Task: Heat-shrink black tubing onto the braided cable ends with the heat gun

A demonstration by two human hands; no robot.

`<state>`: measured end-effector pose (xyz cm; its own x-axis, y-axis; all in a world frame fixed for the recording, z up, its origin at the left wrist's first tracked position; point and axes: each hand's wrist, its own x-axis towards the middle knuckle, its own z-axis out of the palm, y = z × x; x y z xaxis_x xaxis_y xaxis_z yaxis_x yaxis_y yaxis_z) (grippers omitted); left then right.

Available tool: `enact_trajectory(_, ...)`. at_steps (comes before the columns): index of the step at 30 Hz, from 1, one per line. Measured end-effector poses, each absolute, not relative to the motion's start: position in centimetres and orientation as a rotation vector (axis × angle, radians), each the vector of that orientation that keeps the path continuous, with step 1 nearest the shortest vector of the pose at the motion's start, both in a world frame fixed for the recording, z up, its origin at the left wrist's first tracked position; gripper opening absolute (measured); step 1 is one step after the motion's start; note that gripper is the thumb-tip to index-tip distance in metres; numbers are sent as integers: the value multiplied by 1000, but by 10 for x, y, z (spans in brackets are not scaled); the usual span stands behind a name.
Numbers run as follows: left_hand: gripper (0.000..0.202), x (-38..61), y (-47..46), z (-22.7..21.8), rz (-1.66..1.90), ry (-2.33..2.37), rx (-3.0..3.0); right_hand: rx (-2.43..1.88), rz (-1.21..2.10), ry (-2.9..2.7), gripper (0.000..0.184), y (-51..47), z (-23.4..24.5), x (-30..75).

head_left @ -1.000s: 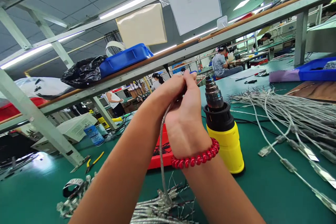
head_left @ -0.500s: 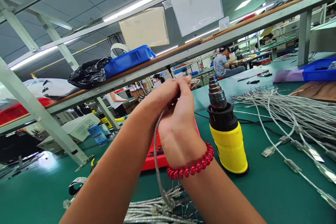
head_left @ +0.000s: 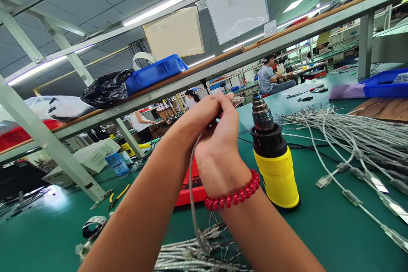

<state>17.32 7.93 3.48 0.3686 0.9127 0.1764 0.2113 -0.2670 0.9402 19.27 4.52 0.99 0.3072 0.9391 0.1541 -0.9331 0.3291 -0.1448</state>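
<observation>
Both my hands are raised together over the green bench, fingers closed round the top end of a thin silver braided cable (head_left: 192,178). My left hand (head_left: 200,112) wraps it from the left. My right hand (head_left: 219,146), with a red bead bracelet (head_left: 234,197) at the wrist, pinches it from the right. The cable hangs down between my forearms to a bundle of silver cables (head_left: 197,253) near the front edge. Just right of my hands a yellow and black heat gun (head_left: 274,159) stands upright, nozzle up.
A red tray (head_left: 188,187) lies behind my arms. Many silver cables (head_left: 357,136) spread over the bench at right, with blue bins (head_left: 385,85) beyond. Yellow-handled pliers (head_left: 117,195) and a tape roll (head_left: 91,227) lie at left. An overhead shelf carries a blue bin (head_left: 156,72). Other people work at benches behind.
Both hands stay shut on the cable end beside the heat gun. They shifted slightly within the view as the camera moved; the grip looks unchanged.
</observation>
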Motion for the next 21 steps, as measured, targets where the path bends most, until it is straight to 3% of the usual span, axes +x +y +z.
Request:
enact_trajectory(3,40,180,81,35,968,1013,1763,-38,1383,-4,12,38,18,203)
enact_trajectory(7,41,184,86,32,1058,955,1855,-78,1390,-164,11,37,19,211)
enact_trajectory(13,43,140,46,26,1720,554,1960,-29,1542,-784,14,17,18,194)
enact_trajectory(17,41,79,-11,19,2050,445,1965,52,1332,-1709,31,10,4,184)
enact_trajectory(21,44,34,-41,14,2194,573,2223,-8,1051,-1839,55,12,-7,178)
